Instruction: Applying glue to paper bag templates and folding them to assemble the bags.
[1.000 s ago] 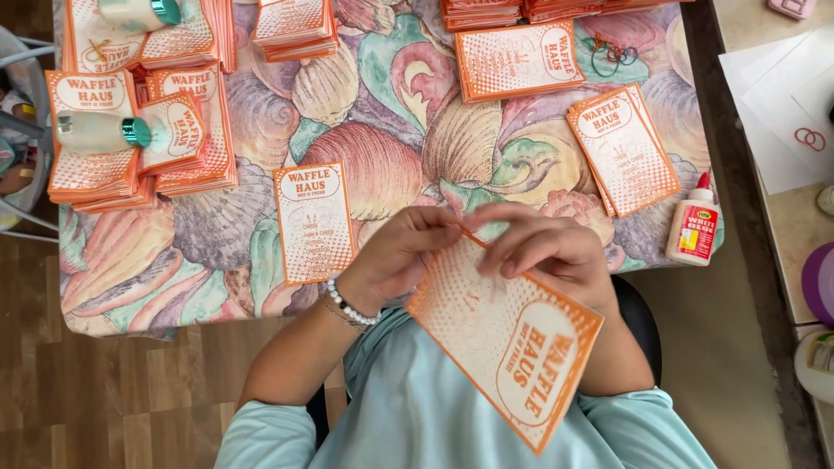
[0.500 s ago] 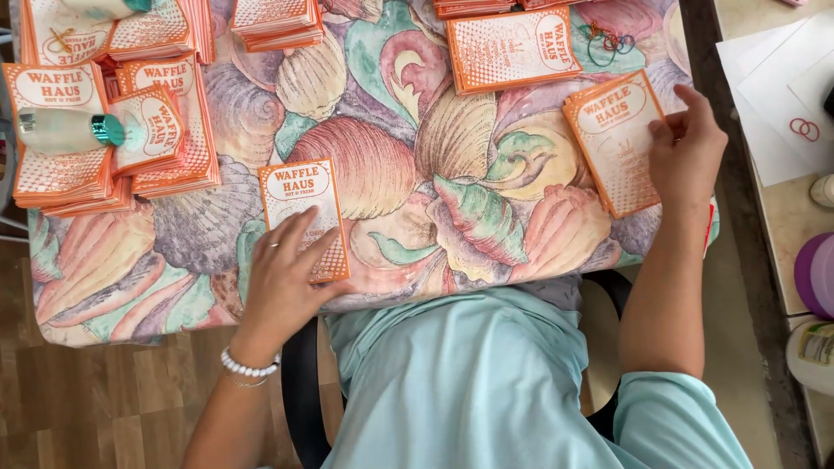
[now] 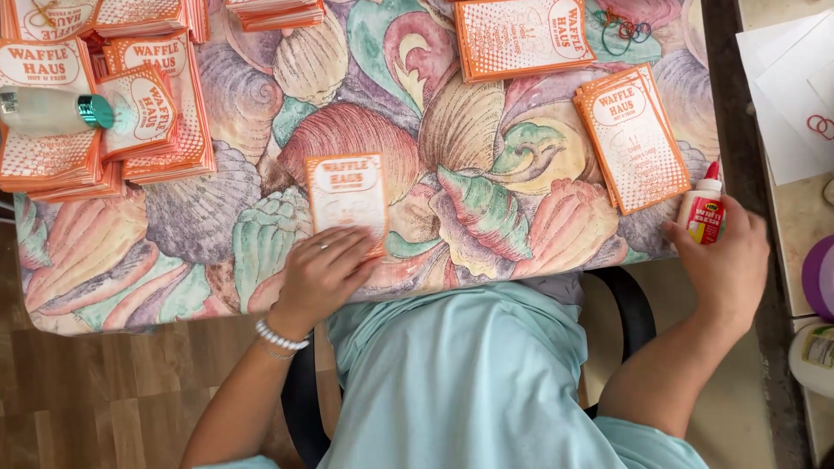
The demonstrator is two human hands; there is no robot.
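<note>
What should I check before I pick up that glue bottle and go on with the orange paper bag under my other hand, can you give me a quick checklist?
1. Right hand on the glue bottle: ok, fingers touch its side, bottle upright.
2. Red cap on the bottle: ok, in place; whether twisted open, cannot tell.
3. Left hand steadying the orange paper bag: ok, it rests on the bag's lower edge.
4. Bag lying flat on the shell-print tablecloth: ok.
5. Bag stack beside the bottle: not ok, it lies very near, so a drip could reach it.
</note>
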